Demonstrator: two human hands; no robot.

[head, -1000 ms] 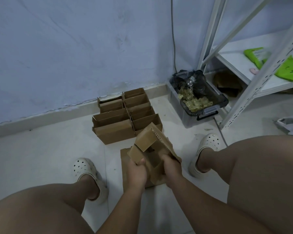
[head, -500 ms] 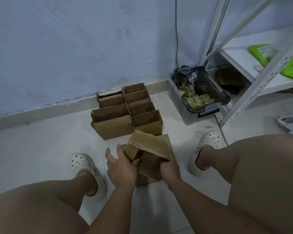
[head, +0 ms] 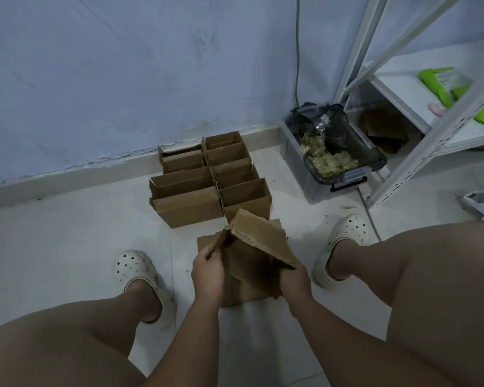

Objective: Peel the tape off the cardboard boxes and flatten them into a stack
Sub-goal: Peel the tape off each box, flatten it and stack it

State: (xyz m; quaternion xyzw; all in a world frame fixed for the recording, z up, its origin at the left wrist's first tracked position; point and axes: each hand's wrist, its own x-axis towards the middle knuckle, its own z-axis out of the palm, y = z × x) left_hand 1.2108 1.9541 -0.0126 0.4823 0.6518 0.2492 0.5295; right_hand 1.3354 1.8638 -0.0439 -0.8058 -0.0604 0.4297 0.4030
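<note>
A small brown cardboard box (head: pixel 260 241) hangs between my knees, partly collapsed with its flaps splayed. My left hand (head: pixel 208 272) pinches its left flap. My right hand (head: pixel 294 280) grips its lower right corner. Under the box a flat piece of cardboard (head: pixel 204 241) lies on the floor, mostly hidden by the box and my hands. Several open upright boxes (head: pixel 187 202) stand in two rows just beyond, reaching back to the blue wall. No tape shows on the held box.
A grey plastic bin (head: pixel 344 177) with crumpled tape and a black bag sits at the right by the wall. A white metal shelf frame (head: pixel 430 152) stands beside it. My feet in white clogs (head: pixel 136 269) flank the work spot on the pale tiled floor.
My left hand, which was open beside the box half a second ago, now pinches its left flap. The box has tipped and opened out further, its top panel now slanting to the right.
</note>
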